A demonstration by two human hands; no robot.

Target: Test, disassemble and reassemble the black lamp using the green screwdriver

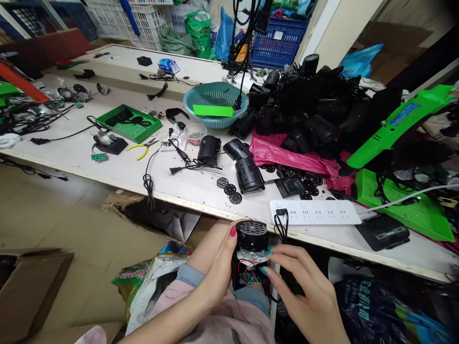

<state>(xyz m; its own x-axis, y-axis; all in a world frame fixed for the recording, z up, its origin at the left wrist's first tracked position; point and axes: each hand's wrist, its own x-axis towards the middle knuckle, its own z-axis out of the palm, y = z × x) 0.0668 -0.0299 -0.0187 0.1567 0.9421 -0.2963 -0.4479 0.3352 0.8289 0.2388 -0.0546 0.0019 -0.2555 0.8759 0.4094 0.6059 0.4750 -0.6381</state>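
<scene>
My left hand [224, 263] is wrapped around an opened black device housing [252, 243] above my lap. A round honeycomb grille [254, 228] caps its upper end. Below the grille, a white inner part, red and blue wires and a green circuit board [251, 277] show in the open side. At that side, the thumb and fingertips of my right hand [304, 282] are bent in towards the white part and wires; what lies between them is too small to make out. A black cord [281, 227] runs near the housing.
A white power strip [315, 212] lies along the bench edge. Behind it are black housings [247, 174], loose round grilles [229, 190], yellow-handled pliers [142, 149], a teal basket [215, 95] and a green tray [129, 123]. A green tool [398, 124] stands at right.
</scene>
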